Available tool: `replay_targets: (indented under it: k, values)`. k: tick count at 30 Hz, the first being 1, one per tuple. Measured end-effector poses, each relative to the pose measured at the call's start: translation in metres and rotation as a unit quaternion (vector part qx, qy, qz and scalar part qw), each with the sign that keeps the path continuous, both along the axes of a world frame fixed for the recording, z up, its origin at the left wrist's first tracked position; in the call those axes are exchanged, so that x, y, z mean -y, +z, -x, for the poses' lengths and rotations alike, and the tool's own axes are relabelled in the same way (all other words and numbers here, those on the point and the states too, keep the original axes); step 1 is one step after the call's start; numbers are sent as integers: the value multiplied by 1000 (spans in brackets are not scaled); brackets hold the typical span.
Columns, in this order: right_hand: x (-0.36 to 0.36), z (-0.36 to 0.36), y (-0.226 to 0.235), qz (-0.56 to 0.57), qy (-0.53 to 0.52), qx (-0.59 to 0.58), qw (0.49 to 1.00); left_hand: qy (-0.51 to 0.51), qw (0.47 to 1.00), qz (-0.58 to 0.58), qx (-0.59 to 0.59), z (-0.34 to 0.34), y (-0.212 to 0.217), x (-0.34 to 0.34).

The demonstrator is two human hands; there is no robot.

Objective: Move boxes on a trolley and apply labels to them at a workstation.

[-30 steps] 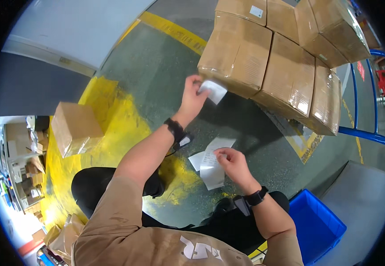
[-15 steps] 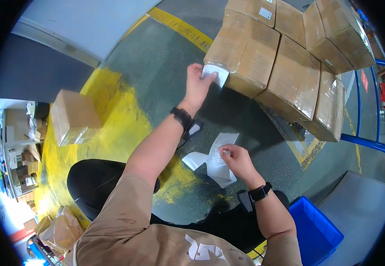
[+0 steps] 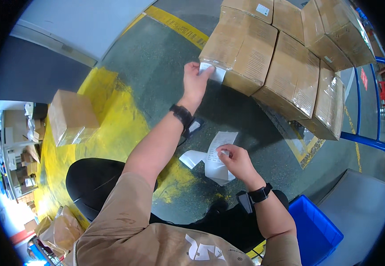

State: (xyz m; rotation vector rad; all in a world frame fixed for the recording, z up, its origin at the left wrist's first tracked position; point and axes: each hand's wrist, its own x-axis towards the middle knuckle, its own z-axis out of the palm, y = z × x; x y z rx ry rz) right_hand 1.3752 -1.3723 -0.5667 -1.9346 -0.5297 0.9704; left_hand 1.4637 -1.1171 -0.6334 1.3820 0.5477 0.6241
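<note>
My left hand [image 3: 194, 85] is at the near left corner of a taped cardboard box [image 3: 239, 46]. Its thumb presses on a white paper label [image 3: 218, 75] at the box's lower edge, with the fingers curled behind. Closer to me, my right hand [image 3: 240, 165] pinches a strip of white printed labels [image 3: 222, 140] between thumb and fingertips. The strip hangs over the dark floor, and a bent white piece [image 3: 191, 158] extends from its left side. Below my left wrist lies a dark handheld device [image 3: 194, 127], partly hidden by the arm.
More cardboard boxes [image 3: 290, 75] are stacked at the right, beside blue metal rails [image 3: 367, 144]. A single carton [image 3: 73, 115] stands on yellow-painted floor at left. Near my right elbow are a blue plastic bin [image 3: 316, 230] and a grey panel [image 3: 358, 204].
The view has shifted slightly. My left thumb has moved a little up on the label, which lies closer to the box side. My right hand keeps its pinch on the strip.
</note>
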Motion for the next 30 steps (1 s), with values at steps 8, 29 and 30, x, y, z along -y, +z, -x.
replay_targets:
  k: [8, 29, 30]
  values:
    - [1, -2, 7, -19, -8, 9, 1000, -6, 967, -214, -141, 15, -33, -16]
    - [31, -18, 2, -126, -179, -10, 976, -326, 917, 75, -216, 25, 5, 62]
    - [34, -24, 0, -158, -226, -32, 961, -324, 919, 64, -214, 33, 16, 69]
